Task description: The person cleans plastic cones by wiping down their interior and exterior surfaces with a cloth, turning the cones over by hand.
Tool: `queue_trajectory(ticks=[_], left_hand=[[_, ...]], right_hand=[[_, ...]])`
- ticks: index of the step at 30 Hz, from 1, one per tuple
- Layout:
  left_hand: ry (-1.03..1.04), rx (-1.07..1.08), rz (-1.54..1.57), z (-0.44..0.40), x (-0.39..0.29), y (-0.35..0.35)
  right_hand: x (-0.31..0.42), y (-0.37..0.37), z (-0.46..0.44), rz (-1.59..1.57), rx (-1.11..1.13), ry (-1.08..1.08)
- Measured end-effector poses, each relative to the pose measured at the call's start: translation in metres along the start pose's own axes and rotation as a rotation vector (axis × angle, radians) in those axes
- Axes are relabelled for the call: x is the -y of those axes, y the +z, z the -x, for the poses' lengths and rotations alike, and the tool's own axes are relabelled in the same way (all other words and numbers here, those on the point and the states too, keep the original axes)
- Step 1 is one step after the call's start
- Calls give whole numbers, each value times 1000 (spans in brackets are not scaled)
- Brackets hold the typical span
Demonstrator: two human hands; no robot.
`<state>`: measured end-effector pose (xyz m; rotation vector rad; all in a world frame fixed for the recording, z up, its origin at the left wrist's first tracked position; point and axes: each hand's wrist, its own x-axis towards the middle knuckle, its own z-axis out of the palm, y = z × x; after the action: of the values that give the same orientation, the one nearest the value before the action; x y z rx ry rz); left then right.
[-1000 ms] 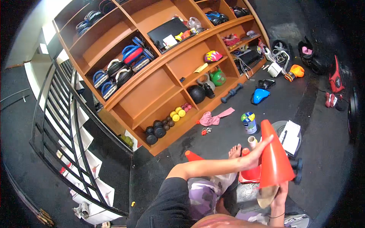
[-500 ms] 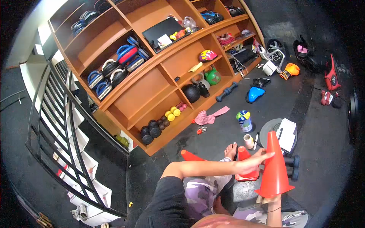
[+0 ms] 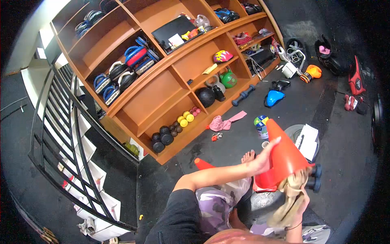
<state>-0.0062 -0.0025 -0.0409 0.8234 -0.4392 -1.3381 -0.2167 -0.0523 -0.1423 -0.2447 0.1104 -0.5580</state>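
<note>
My left hand is wrapped round the side of an orange traffic cone, which tilts with its tip up and to the left. At the cone's base, my right hand grips a beige cloth; the cloth touches the base opening and hangs down over my fingers. Another orange cone stands just behind the held one, partly hidden by it and my left hand. To the left, a further orange cone shows only its tip end beyond my forearm.
Blue dumbbells lie right of the cone. Beyond it are a tin, a weight plate with papers, and a pink cloth. A wooden shelf holds sports gear; a black railing runs along the left.
The held cone has gone from nearly upright to tilted left, its base swinging up and right. The cloth, mostly hidden before, now shows below the base in my right hand.
</note>
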Motion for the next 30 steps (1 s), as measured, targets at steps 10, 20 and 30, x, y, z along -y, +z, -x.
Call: queue_trajectory(ticks=[10, 20, 30], left_hand=[[-82, 64, -285, 12, 68, -2], [-68, -101, -594, 21, 69, 27], [61, 151, -421, 2, 52, -9]], right_hand=[[6, 30, 20, 1440, 184, -876], [-11, 55, 10, 719, 91, -423], [-3, -15, 5, -12, -6, 68]])
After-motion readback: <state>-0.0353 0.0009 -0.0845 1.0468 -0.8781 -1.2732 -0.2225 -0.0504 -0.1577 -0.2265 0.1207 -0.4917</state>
